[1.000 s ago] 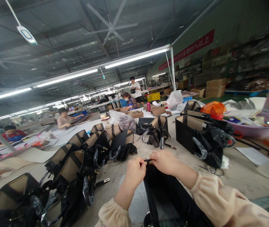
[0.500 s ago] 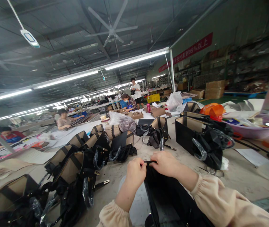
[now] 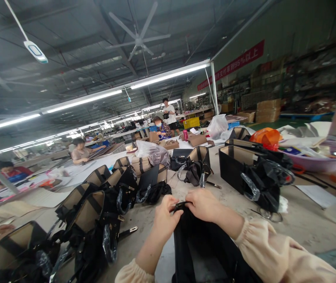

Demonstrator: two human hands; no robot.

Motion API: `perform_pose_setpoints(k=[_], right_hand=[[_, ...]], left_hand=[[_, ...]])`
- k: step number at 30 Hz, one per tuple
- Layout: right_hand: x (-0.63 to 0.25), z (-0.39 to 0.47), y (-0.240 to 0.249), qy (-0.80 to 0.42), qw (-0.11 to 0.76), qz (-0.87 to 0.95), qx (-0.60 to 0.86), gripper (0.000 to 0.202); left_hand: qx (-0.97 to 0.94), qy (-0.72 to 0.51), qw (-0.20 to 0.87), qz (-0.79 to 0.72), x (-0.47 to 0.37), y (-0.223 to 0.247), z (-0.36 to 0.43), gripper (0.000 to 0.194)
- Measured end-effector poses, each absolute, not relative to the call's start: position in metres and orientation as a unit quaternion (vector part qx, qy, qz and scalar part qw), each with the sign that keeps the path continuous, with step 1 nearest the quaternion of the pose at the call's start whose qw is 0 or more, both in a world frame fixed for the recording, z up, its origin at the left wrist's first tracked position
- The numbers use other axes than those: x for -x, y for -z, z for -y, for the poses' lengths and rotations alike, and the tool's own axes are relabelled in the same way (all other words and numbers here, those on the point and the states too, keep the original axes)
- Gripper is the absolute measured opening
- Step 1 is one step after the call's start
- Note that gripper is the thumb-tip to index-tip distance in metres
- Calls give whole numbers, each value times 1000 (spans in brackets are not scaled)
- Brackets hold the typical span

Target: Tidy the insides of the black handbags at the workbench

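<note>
In front of me a black bag stands with its mouth open toward me, its lower part cut off by the frame. My right hand is closed on the bag's far top edge, fingers curled over the rim. Just left of it, my left hand has thumb and forefinger bent around the same edge at the corner; the fingertips are partly hidden. Both wrists come out of cream gathered sleeves. Left of my hands stand several black bags with beige linings, such as this one, their handles wrapped in clear plastic.
More black bags stand to the right, near scissors and a purple basin. A clear plastic bag lies farther back. Co-workers sit beyond the table; another person's hand reaches in at the left edge.
My left hand has shifted slightly left and its fingers have loosened from a tight pinch. The bag's edge has turned a little leftward. Another person's arm has appeared at the lower left.
</note>
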State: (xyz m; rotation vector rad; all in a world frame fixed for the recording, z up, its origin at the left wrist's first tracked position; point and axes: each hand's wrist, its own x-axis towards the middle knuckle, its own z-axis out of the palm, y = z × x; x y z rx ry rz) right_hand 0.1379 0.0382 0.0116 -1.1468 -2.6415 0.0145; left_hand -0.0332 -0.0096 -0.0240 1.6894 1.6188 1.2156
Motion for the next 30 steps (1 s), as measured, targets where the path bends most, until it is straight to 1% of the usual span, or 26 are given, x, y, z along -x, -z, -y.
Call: perform_pose_setpoints(k=[2, 4, 8, 11, 30], right_hand=[[-138, -39, -11, -6, 135, 910, 392, 27], [-138, -41, -9, -8, 138, 910, 390, 25], [-139, -43, -6, -14, 142, 910, 388, 23], [-140, -44, -5, -17, 144, 909, 391, 23], [-141, -45, -2, -21, 152, 905, 397, 23]], left_hand=[[-607, -442, 261, -607, 34, 26, 9, 42], [-614, -421, 243, -621, 35, 28, 6, 44], [-639, -378, 186, -644, 34, 30, -2, 30], [-655, -355, 176, -643, 32, 27, -5, 21], [-650, -355, 149, -656, 30, 23, -2, 20]])
